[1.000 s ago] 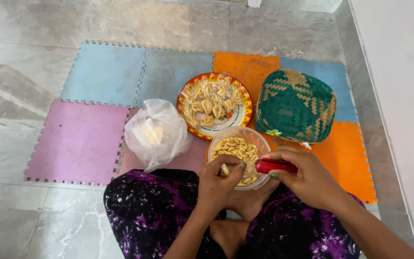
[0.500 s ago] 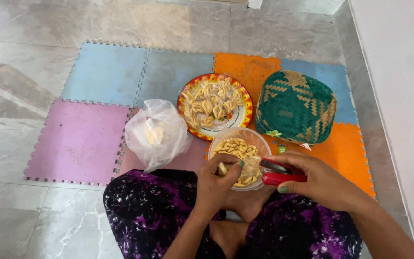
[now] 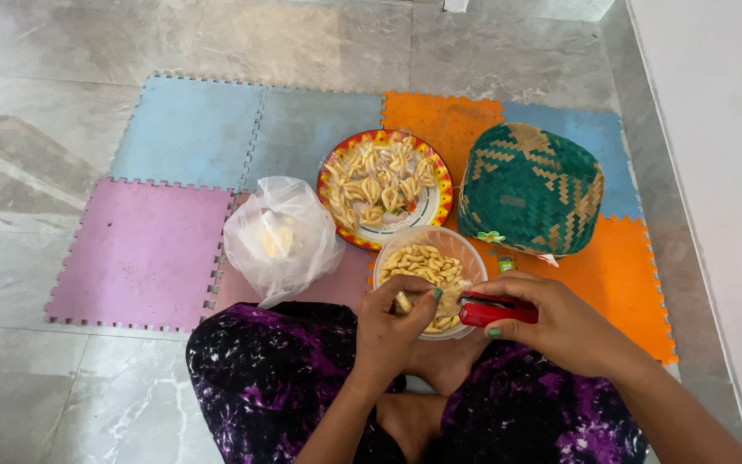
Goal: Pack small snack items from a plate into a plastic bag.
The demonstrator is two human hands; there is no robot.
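your left hand (image 3: 392, 331) pinches a small snack packet (image 3: 448, 298) over the near bowl (image 3: 467, 251); your right hand (image 3: 551, 322) clamps the red stapler (image 3: 495, 309) on it. a slanted bite could spill snacks.

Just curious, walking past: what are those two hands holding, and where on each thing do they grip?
The right hand wraps a red stapler around its rear half. The left hand pinches a small clear snack packet at its edge with the fingers.
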